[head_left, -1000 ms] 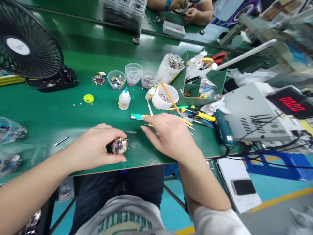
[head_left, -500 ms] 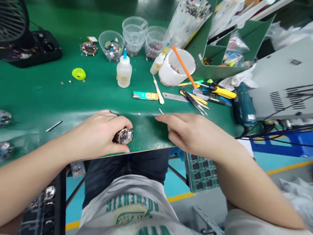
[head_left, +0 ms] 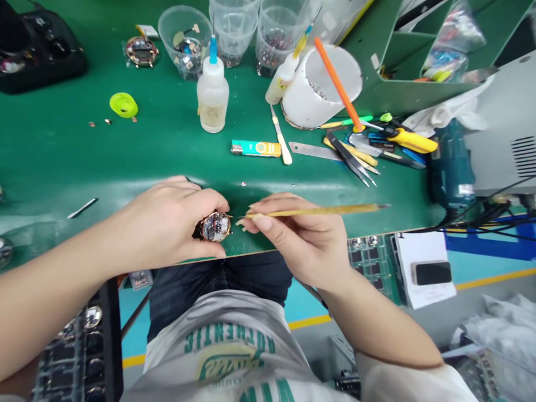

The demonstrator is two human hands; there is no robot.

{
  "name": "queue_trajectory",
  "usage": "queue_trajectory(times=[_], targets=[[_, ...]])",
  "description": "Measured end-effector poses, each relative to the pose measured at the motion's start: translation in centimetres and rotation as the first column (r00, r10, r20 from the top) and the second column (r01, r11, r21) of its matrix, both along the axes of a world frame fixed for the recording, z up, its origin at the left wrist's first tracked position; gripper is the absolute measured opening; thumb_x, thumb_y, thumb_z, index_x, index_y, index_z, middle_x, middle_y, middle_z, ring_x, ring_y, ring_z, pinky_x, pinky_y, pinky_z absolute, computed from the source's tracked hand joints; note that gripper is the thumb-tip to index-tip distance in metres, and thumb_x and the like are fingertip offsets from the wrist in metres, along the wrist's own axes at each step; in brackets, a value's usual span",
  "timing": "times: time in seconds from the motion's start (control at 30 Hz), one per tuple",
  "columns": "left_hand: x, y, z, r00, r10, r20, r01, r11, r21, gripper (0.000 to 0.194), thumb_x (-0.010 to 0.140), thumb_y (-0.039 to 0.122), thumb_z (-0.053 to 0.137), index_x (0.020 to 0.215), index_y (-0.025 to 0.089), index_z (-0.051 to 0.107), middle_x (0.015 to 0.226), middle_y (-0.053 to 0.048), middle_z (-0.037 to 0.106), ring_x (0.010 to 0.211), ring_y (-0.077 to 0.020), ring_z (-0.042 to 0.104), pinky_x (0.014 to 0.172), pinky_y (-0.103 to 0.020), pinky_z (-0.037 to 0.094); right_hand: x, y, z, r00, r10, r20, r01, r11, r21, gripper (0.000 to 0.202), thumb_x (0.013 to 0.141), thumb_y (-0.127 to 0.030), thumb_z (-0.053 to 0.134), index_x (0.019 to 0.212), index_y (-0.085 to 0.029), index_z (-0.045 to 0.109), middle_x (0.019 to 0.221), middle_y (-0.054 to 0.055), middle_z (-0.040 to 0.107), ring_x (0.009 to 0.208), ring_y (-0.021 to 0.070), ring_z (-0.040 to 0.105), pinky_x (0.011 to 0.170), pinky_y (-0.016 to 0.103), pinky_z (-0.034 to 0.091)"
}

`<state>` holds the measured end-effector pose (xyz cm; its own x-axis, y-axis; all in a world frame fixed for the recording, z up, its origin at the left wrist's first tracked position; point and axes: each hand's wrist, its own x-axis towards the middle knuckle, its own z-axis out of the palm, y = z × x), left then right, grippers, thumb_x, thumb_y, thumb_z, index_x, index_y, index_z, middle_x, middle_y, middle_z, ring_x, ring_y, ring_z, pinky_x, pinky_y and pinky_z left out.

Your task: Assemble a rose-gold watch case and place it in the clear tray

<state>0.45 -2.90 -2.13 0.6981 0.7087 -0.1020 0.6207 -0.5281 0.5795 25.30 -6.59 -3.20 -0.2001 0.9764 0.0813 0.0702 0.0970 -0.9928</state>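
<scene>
Near the table's front edge, my left hand (head_left: 176,215) is closed around a round watch (head_left: 216,226), its inner parts and rose-gold rim facing up. My right hand (head_left: 299,237) pinches a thin yellow stick tool (head_left: 326,211) with a fine dark tip at each end. One tip points left at the watch, a short way off its rim; I cannot tell whether they touch. Behind my hands lie a green and orange lighter (head_left: 256,148) and a small cream-handled blade (head_left: 281,137).
A white bottle with a blue tip (head_left: 213,95) and a white cup (head_left: 307,95) stand farther back. Tweezers (head_left: 350,158) and other tools lie at the right. Another opened watch (head_left: 141,51) sits at the back left, by a clear cup (head_left: 184,42) of small parts.
My right hand has moved left, turned over and now shows the yellow stick tool pinched in its fingers. My left hand still holds the watch. The view has shifted slightly.
</scene>
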Motion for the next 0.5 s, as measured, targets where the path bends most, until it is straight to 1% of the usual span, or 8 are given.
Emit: queue_trajectory(times=[0.07,0.1,0.17,0.27,0.4,0.5], targets=[[0.03,0.05,0.07,1.0,0.008,-0.008,-0.009,1.0,-0.02,0.04,0.083,0.045,0.089,0.109,0.024,0.067,0.094,0.002,0.079,0.085,-0.0225,0.071,0.081,-0.034,0.043,-0.34,0.06,0.12,0.998,-0.016,-0.062,0.01,0.995,-0.095,0.01,0.092,-0.018,0.086,0.099,-0.024,0.084,0.097,0.003,0.085,0.083,0.018,0.081,0.074,0.03,0.07],[0.04,0.08,0.11,1.0,0.014,-0.012,-0.014,0.999,-0.034,0.04,0.082,0.045,0.088,0.11,0.025,0.067,0.094,0.002,0.079,0.086,-0.0229,0.071,0.081,-0.034,0.043,-0.49,0.02,0.16,0.998,-0.024,-0.064,0.017,0.994,-0.112,0.011,0.09,-0.018,0.087,0.098,-0.024,0.083,0.096,0.002,0.086,0.081,0.0174,0.081,0.073,0.029,0.069],[0.09,0.14,0.17,0.999,0.024,-0.025,-0.026,0.997,-0.067,0.04,0.082,0.045,0.087,0.11,0.025,0.067,0.095,0.002,0.079,0.088,-0.0237,0.072,0.082,-0.035,0.044,-0.74,-0.09,0.21,0.999,-0.027,-0.019,0.025,0.994,-0.104,0.012,0.088,-0.017,0.089,0.094,-0.024,0.083,0.093,0.002,0.086,0.08,0.0173,0.081,0.073,0.029,0.069],[0.19,0.21,0.2,0.999,0.035,-0.041,-0.038,0.995,-0.097,0.039,0.083,0.048,0.085,0.109,0.025,0.067,0.095,0.001,0.079,0.09,-0.0251,0.073,0.084,-0.036,0.045,-1.01,-0.21,0.3,0.998,-0.037,0.05,0.042,0.995,-0.095,0.009,0.088,-0.02,0.089,0.092,-0.025,0.082,0.095,0.002,0.087,0.08,0.0185,0.082,0.075,0.032,0.069],[0.32,0.27,0.18,0.998,0.025,-0.066,-0.032,0.994,-0.107,0.038,0.083,0.051,0.083,0.108,0.026,0.068,0.097,0.001,0.08,0.093,-0.0259,0.074,0.086,-0.037,0.047,-1.05,-0.15,0.24,0.997,-0.026,0.075,0.032,0.996,-0.08,0.008,0.09,-0.021,0.087,0.093,-0.025,0.081,0.096,0.002,0.087,0.083,0.0196,0.083,0.076,0.033,0.07],[0.35,0.32,0.22,0.997,0.017,-0.08,-0.025,0.995,-0.101,0.04,0.082,0.051,0.084,0.107,0.025,0.068,0.097,0.001,0.08,0.094,-0.0264,0.074,0.086,-0.037,0.047,-0.96,-0.03,0.15,0.997,-0.006,0.082,0.011,0.998,-0.059,0.008,0.09,-0.02,0.087,0.093,-0.025,0.081,0.097,0.002,0.087,0.085,0.0199,0.083,0.078,0.034,0.07]])
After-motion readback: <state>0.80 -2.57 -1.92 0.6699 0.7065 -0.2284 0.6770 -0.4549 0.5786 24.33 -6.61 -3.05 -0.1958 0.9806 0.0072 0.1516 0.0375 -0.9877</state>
